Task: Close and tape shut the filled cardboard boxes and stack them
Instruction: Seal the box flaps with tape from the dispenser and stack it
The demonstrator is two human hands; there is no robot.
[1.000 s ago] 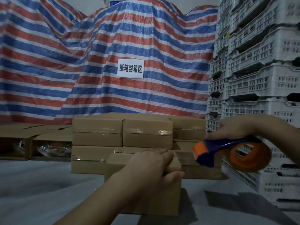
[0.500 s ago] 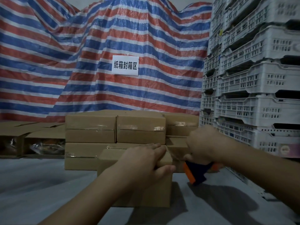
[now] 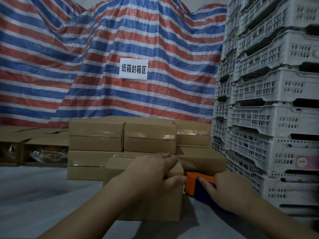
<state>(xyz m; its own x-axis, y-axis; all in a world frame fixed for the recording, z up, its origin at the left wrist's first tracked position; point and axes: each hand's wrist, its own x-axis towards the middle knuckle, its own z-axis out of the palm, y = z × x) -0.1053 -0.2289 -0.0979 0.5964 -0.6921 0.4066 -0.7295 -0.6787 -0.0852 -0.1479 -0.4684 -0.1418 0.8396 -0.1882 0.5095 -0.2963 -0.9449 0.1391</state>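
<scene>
A closed brown cardboard box stands on the grey floor in front of me. My left hand lies flat on its top, fingers straight, thumb over the right edge. My right hand grips an orange and dark blue tape dispenser pressed against the box's right side, just below the top edge. Behind it stands a stack of taped cardboard boxes, two layers high.
Open filled boxes sit on the floor at far left. White plastic crates are stacked high along the right. A striped red, white and blue tarp with a paper sign hangs behind.
My right hand brought the tape dispenser down from mid-air at the right and over to the box's right side. My left hand stayed on the box top.
</scene>
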